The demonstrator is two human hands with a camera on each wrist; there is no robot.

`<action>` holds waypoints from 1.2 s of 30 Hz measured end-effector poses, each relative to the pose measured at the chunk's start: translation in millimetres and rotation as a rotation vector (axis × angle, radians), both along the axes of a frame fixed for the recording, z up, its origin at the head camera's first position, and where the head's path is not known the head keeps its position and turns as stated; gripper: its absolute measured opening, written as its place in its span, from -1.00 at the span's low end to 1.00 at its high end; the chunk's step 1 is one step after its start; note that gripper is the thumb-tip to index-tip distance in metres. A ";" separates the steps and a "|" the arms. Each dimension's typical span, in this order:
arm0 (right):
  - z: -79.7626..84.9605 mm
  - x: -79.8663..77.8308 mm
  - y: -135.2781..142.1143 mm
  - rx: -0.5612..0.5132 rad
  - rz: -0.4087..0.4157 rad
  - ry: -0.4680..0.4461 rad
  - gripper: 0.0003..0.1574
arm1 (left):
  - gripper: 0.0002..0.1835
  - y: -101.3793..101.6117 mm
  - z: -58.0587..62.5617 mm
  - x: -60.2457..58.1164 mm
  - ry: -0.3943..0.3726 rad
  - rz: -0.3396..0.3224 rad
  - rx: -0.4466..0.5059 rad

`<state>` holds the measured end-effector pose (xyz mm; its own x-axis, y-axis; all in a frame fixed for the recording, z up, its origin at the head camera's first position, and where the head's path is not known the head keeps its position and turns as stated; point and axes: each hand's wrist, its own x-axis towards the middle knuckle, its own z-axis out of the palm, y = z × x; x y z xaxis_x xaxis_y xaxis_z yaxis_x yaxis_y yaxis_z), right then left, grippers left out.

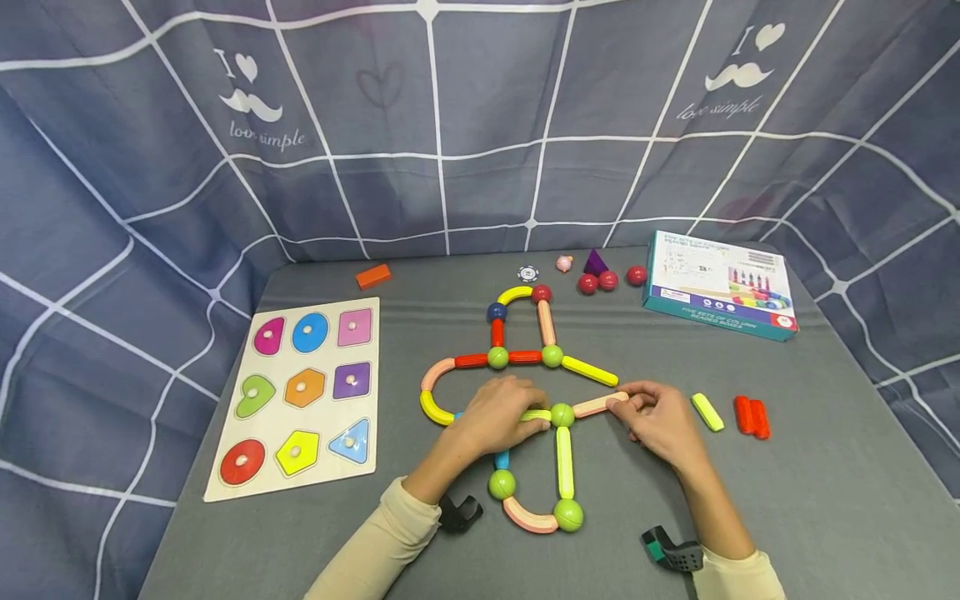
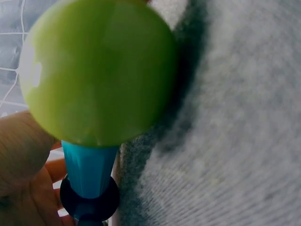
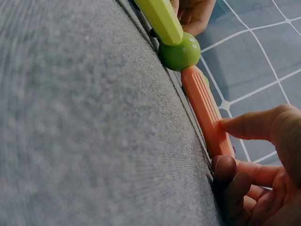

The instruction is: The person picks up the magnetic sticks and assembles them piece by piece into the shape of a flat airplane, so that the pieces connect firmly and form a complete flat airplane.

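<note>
On the grey table lies a figure of coloured magnetic rods and balls. My left hand [image 1: 501,414] pinches a short yellow-green rod [image 1: 536,414] beside a green ball [image 1: 562,415]. My right hand [image 1: 660,421] holds the outer end of a straight peach rod [image 1: 595,406] between thumb and fingers. That rod's other end touches the green ball, as the right wrist view also shows. A long yellow-green rod [image 1: 565,462] runs from this ball down to another green ball. A yellow rod [image 1: 590,371] ends just above my right fingertips. The left hand hides part of the figure's middle.
A shape puzzle board [image 1: 367,317] lies at left, an orange block [image 1: 373,276] behind it. At the back are a purple pyramid [image 1: 596,263], red balls [image 1: 636,276] and a teal-edged box [image 1: 720,283]. Red rods [image 1: 752,417] and a short yellow-green rod [image 1: 707,412] lie right.
</note>
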<state>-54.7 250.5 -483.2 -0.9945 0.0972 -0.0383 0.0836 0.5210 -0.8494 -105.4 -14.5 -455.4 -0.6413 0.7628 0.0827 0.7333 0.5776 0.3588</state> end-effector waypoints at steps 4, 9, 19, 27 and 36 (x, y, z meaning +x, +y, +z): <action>-0.1 -0.5 -2.2 0.055 -0.003 0.037 -0.60 | -0.77 -1.0 2.5 1.2 -0.015 0.002 -0.002; -0.7 -1.9 -1.6 0.021 0.001 0.035 -0.62 | -0.75 1.3 7.8 2.9 -0.032 0.018 -0.030; 10.0 2.3 -0.4 -0.053 0.044 0.023 -0.53 | -0.66 37.1 38.8 -0.6 0.039 0.005 -0.138; 10.6 5.7 40.2 0.055 -0.109 0.190 -0.64 | -0.71 81.4 46.4 -22.1 0.078 0.047 -0.155; 25.3 -41.7 59.1 0.269 0.039 0.089 -0.51 | -0.87 100.5 24.8 -48.0 0.092 0.188 -0.277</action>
<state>-96.4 309.6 -457.9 -0.9960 0.0538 0.0714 -0.0096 0.7299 -0.6835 -153.4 86.0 -430.6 -0.7721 0.6338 -0.0473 0.6269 0.7717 0.1070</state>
